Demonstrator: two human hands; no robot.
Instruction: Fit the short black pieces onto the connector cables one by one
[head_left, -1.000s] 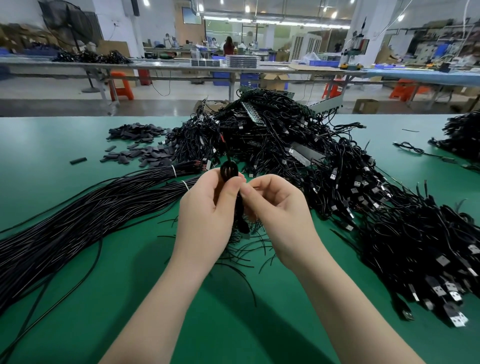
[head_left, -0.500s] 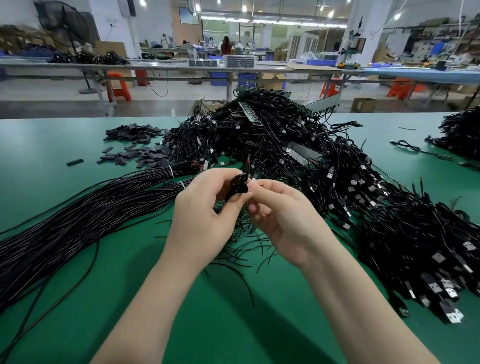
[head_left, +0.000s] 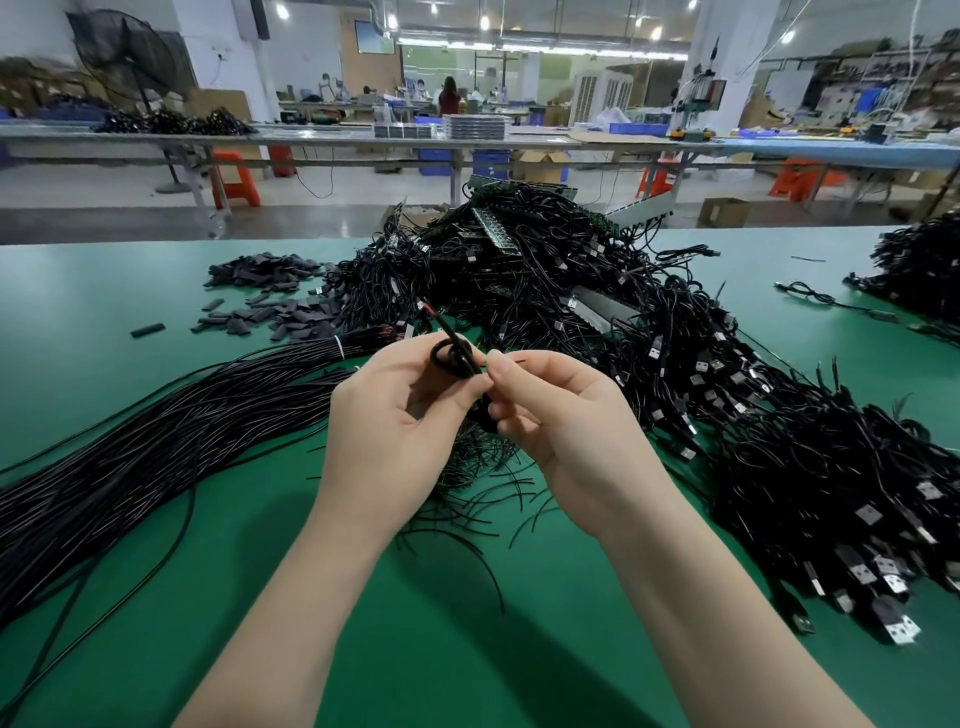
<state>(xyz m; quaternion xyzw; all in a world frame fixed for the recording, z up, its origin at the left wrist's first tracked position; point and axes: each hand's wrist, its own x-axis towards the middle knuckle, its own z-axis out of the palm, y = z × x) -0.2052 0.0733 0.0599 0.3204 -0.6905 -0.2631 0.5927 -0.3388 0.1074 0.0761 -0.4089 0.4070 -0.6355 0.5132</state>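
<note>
My left hand (head_left: 400, 415) pinches a short black piece (head_left: 451, 358), whose round open end faces me, above the middle of the green table (head_left: 93, 291). A black cable (head_left: 441, 327) with red wire ends sticks up out of the piece toward the far side. My right hand (head_left: 561, 415) pinches the same cable just below the piece, fingertips against those of the left hand. A heap of loose short black pieces (head_left: 270, 301) lies at the far left.
A long bundle of black cables (head_left: 156, 447) runs along the left. A big tangled pile of USB connector cables (head_left: 675, 374) fills the centre and right. Another cable pile (head_left: 919, 265) sits at the far right edge. Loose cable offcuts lie beneath my hands.
The black piece has turned so its round opening faces me, and the cable end now pokes up through it. Both hands stay together at the same spot.
</note>
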